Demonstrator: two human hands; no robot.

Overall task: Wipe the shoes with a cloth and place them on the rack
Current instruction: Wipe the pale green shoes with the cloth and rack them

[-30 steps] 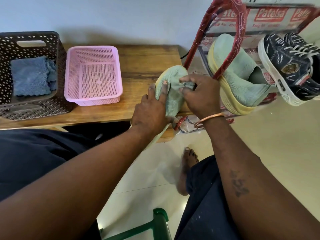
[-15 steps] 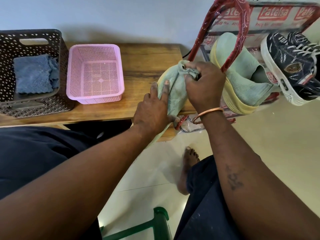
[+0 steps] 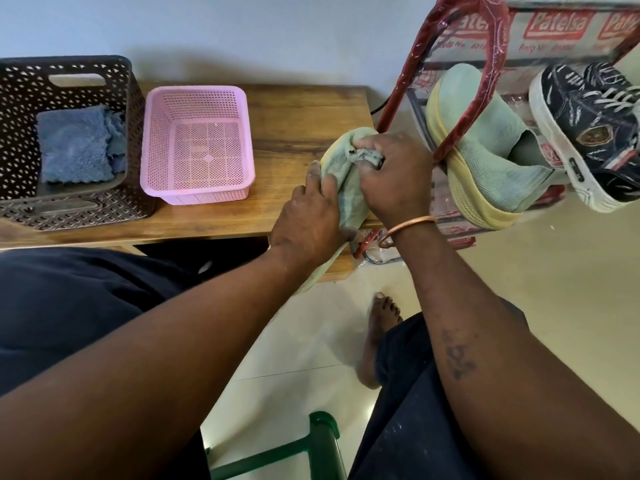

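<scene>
head view: the left hand (image 3: 308,220) curls round the side of the pale green shoe (image 3: 341,192), holding it toe-up over the table (image 3: 304,112) edge at centre frame so the upper faces the right hand (image 3: 398,183). the right hand's fingers pinch a bunched cloth (image 3: 367,155) against the toe, likely to rub with pressure. the matching green shoe (image 3: 485,147) sits tilted on the red rack (image 3: 462,98) at upper right beside 2 dark sneakers (image 3: 588,129), probably already wiped. at upper left, a dark basket (image 3: 20,109) holds blue cloths (image 3: 72,143) beside a pink basket (image 3: 197,95), apparently kept within reach
</scene>
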